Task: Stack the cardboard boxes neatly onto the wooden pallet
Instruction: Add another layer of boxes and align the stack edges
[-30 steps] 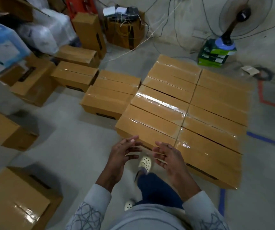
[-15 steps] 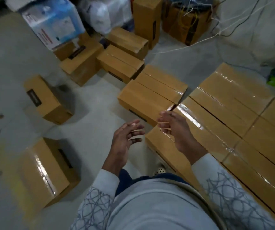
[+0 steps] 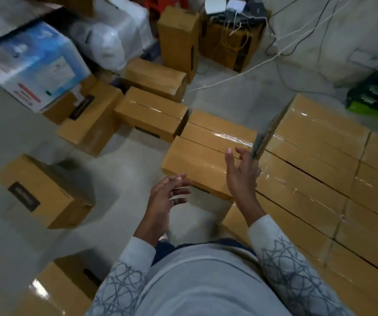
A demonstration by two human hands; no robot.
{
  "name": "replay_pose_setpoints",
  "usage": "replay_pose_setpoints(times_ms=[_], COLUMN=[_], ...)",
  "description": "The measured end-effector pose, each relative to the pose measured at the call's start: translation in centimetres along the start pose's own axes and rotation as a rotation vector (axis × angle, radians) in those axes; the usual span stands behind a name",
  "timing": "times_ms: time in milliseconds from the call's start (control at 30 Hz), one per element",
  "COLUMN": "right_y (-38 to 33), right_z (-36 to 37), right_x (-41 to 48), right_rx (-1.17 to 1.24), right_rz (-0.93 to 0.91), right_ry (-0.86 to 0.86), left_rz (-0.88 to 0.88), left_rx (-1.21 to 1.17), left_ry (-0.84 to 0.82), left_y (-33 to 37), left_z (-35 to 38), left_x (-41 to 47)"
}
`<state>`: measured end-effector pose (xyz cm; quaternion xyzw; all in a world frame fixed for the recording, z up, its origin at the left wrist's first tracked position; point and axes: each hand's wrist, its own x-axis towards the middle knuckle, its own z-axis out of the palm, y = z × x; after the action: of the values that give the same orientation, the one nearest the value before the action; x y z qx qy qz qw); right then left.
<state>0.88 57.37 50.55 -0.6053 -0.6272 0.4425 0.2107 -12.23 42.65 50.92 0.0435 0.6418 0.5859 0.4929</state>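
Left hand [image 3: 167,199] and right hand [image 3: 240,176] hover empty before the body, fingers straight and loosely spread. Near left sits a taped box [image 3: 53,293]. Right of the hands lies a tight layer of stacked boxes [image 3: 320,169]. Just beyond the hands, a floor box [image 3: 197,165] sits just beside that layer. Farther left lie loose boxes [image 3: 151,115], and an upright box [image 3: 179,37] stands far back.

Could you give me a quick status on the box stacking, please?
Left hand and right hand open, nothing in grip. Nearest floor box not lifted, beside the stacked boxes. Nothing blocking it.
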Motion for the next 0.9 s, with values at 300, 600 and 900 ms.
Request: replay_pose_setpoints(times_ms=[300, 600, 900], right_y=[-5.0, -8.3, -8.5], right_z=[6.4, 10.9, 14.1], right_x=[1.2, 11.1, 18.0], right_rx=[-0.024, 0.234, 0.141], right_rz=[0.163, 0.306, 0.255], right_ry=[0.002, -0.133, -0.152], left_rz=[-0.074, -0.127, -0.126], left_rx=[0.056, 0.326, 0.632], left_ry=[-0.084, -0.170, -0.199], left_y=[10.7, 15.4, 17.6], left_z=[-6.8, -5.8, -2.7], left_x=[11.7, 20.9, 31.5])
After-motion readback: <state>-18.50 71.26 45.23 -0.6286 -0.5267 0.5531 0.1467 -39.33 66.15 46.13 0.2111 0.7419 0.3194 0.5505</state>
